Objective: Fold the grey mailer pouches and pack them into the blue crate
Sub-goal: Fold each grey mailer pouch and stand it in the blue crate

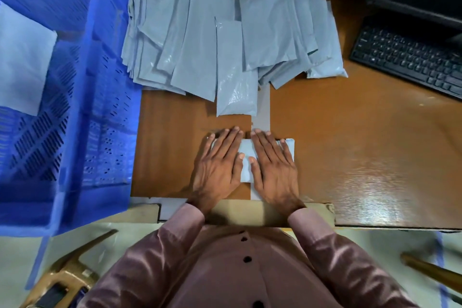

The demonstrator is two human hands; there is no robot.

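Near the front edge of the desk, I found both hands laid flat on one grey mailer pouch, which was folded down to a small rectangle. My left hand lay with fingers straight and spread on the pouch's left part; my right hand lay likewise on its right part. Neither hand gripped anything; both pressed with open palms. I judged this to be the creasing of a fold, not yet the packing.

At the back edge of the desk a large fanned heap of unfolded pouches remained, overlapping one another, with one pouch lying forward of the heap toward my hands. I could not count them.

Off the left edge of the desk stood the blue crate. Inside it I saw one pale grey sheet, seemingly a pouch already packed; what lay beneath it was hidden.

A black keyboard sat at the back right corner.

My assessment: the task was at an early stage, with most of the pouches still to be folded and packed.
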